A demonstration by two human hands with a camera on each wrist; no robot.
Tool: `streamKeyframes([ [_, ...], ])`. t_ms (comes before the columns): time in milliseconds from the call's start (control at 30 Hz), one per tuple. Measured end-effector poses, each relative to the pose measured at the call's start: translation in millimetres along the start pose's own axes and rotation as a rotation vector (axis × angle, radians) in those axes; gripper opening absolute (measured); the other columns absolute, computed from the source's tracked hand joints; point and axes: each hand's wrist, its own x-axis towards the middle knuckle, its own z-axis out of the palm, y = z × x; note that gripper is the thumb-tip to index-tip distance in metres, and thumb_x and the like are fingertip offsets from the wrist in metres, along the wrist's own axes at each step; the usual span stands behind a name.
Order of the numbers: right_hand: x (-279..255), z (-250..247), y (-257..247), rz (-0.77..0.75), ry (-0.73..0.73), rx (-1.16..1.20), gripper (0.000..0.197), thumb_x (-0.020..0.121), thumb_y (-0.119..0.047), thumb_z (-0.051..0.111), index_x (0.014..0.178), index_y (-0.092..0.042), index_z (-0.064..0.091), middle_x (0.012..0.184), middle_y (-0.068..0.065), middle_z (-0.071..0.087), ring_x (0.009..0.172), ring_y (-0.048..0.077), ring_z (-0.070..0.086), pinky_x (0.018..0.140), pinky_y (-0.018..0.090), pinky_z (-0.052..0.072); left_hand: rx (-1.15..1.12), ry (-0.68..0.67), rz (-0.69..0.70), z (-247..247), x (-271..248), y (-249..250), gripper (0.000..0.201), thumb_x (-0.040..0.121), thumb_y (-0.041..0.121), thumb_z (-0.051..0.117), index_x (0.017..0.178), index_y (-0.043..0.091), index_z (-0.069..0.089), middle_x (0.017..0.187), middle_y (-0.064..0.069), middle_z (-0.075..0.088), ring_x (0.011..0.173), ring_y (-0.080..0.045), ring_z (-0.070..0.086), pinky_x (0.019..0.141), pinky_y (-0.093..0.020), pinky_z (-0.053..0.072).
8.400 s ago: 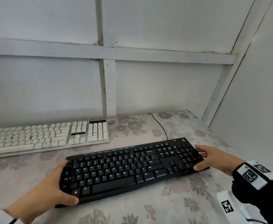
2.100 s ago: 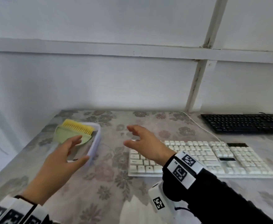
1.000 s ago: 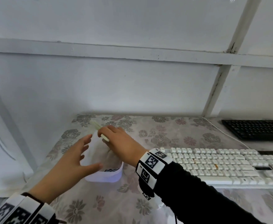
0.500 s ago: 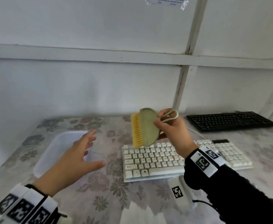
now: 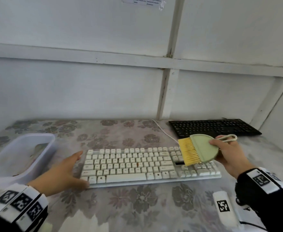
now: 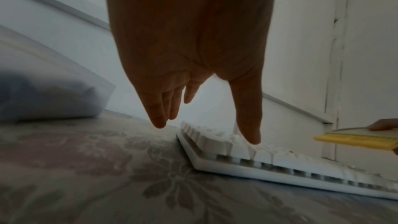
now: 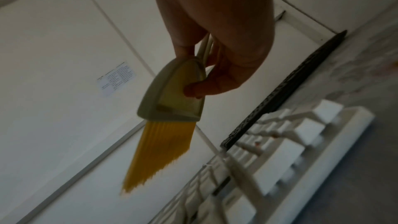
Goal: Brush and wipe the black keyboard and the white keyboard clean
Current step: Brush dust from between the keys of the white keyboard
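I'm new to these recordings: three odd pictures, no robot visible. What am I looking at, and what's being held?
No machine here: a person works bare-handed, wearing one camera on the head and one on each wrist. The head view looks down at a table with a flowered cloth. On it lie a white keyboard, a black keyboard behind it and a pale plastic tub. The right hand holds a green brush with yellow bristles above the white keyboard. The left hand, fingers straight, is at that keyboard's left end. The wrist views show the same hands from beneath.
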Motion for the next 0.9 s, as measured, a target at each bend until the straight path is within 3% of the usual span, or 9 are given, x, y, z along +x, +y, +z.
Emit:
streamKeyframes([
  [100,18.4,-20.0,5.3,0.094,0.004,-0.001,0.017,0.088,-0.005,0.058,0.077,-0.016,0.052,0.079,0.01,0.06,0.068,0.021,0.057,0.054,0.029,0.05,0.054,0.025,-0.014,10.9,2.2,13.5,0.116,0.046,0.049,0.088,0.139,0.029,0.021,0.129,0.011,0.042,0.108,-0.004,0.039,0.09,-0.016,0.03],
  [133,23.4,-24.6,7.6,0.122,-0.004,0.004,0.015,0.088,-0.005,0.058,0.078,-0.016,0.053,0.081,0.011,0.061,0.07,0.022,0.058,0.059,0.031,0.048,0.066,0.044,-0.047,14.3,4.6,14.2,0.106,0.061,0.033,0.086,0.143,0.022,0.02,0.13,0.007,0.044,0.105,-0.004,0.039,0.09,-0.015,0.029],
  [200,31.4,-31.4,11.8,0.17,-0.018,0.013,0.013,0.087,-0.006,0.058,0.08,-0.016,0.054,0.082,0.011,0.062,0.072,0.022,0.059,0.059,0.032,0.047,0.116,0.062,-0.109,18.6,8.0,13.1,0.1,0.07,0.026,0.081,0.146,0.017,0.017,0.135,0.002,0.046,0.103,-0.005,0.039,0.094,-0.017,0.03],
  [300,39.8,-39.5,18.3,0.221,-0.053,0.026,0.013,0.088,-0.008,0.058,0.08,-0.017,0.053,0.082,0.011,0.062,0.058,0.017,0.061,0.044,0.024,0.045,0.1,0.053,-0.144,22.1,8.2,12.5,0.124,0.039,0.05,0.089,0.141,0.023,0.024,0.116,0.007,0.051,0.099,-0.007,0.045,0.099,-0.023,0.035],
  [400,44.0,-44.9,24.9,0.246,-0.087,0.032,0.012,0.089,-0.009,0.057,0.079,-0.015,0.052,0.082,0.012,0.06,0.035,0.008,0.054,0.052,0.028,0.042,0.048,0.104,-0.128,24.4,15.4,-1.4,0.14,-0.003,0.076,0.072,0.124,0.029,0.037,0.1,0.014,0.056,0.091,-0.008,0.057,0.092,-0.027,0.044],
  [500,45.4,-47.1,29.0,0.257,-0.093,0.043,0.011,0.088,-0.008,0.058,0.08,-0.015,0.054,0.085,0.012,0.062,0.061,0.019,0.061,0.056,0.033,0.043,0.08,0.099,-0.144,24.2,25.9,-22.6,0.13,0.014,0.066,0.083,0.129,0.02,0.044,0.109,0.008,0.063,0.098,-0.012,0.062,0.097,-0.035,0.048],
  [667,47.3,-43.7,29.9,0.292,-0.078,0.06,0.009,0.088,-0.009,0.058,0.083,-0.014,0.054,0.087,0.013,0.062,0.076,0.027,0.056,0.067,0.041,0.047,0.072,0.074,-0.12,20.2,38.0,-30.1,0.113,0.009,0.071,0.081,0.109,0.026,0.055,0.105,0.006,0.068,0.098,-0.013,0.064,0.096,-0.039,0.049],
  [767,46.2,-41.0,28.0,0.31,-0.08,0.086,0.014,0.09,-0.009,0.055,0.078,-0.016,0.05,0.08,0.011,0.06,0.066,0.024,0.054,0.058,0.032,0.043,0.084,0.016,-0.129,18.1,44.0,-27.8,0.114,0.008,0.068,0.083,0.111,0.028,0.053,0.108,0.011,0.065,0.103,-0.01,0.06,0.101,-0.034,0.044],
  [900,45.5,-39.9,27.4,0.311,-0.065,0.122,0.019,0.091,-0.01,0.052,0.075,-0.017,0.047,0.08,0.011,0.059,0.053,0.021,0.052,0.058,0.032,0.04,0.047,-0.06,-0.163,18.1,46.5,-18.7,0.083,0.032,0.028,0.092,0.106,0.022,0.055,0.104,0.008,0.067,0.098,-0.009,0.062,0.089,-0.022,0.046],
])
